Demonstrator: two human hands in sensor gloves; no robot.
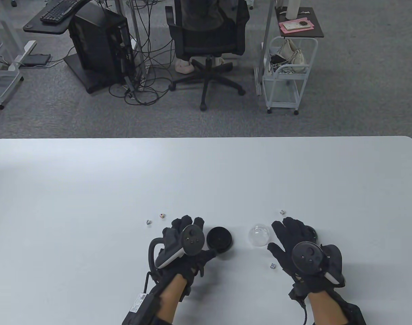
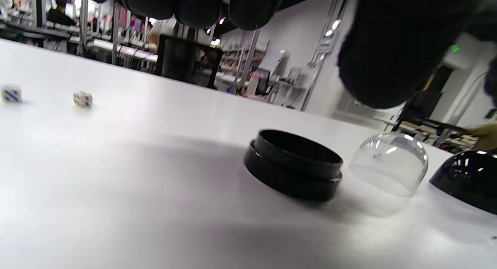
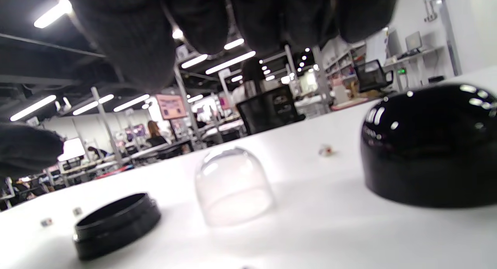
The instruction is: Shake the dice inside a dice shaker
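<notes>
The dice shaker lies in pieces on the white table (image 1: 90,176), which suits a start: the black base (image 1: 219,238) sits mouth-up between the hands, ready to take dice; the clear dome (image 1: 259,235) stands rim-down just to its right; a glossy black cover (image 3: 431,144) rests rim-down further right, mostly hidden under the right hand (image 1: 302,250) in the table view

The left hand (image 1: 185,245) hovers just left of the base with its fingers loosely curled and its thumb reaching toward the base's near edge — whether it touches, I cannot tell; it holds nothing; the right hand is spread, palm down, over the black cover and beside the dome, gripping nothing that shows

The dice are scattered, none in the base: two lie up-left of the left hand, a blue-pipped die (image 1: 148,222) and a red-pipped die (image 1: 162,215); a third die (image 1: 282,212) lies beyond the right hand; a fourth die (image 1: 272,266) lies close by the right thumb

My judgement is that gathering comes first — four separate pick-ups, and the dome and cover stand close enough to the right hand to be knocked while reaching; beyond the table an office chair (image 1: 206,37) and a wire cart (image 1: 287,74) stand well clear
</notes>
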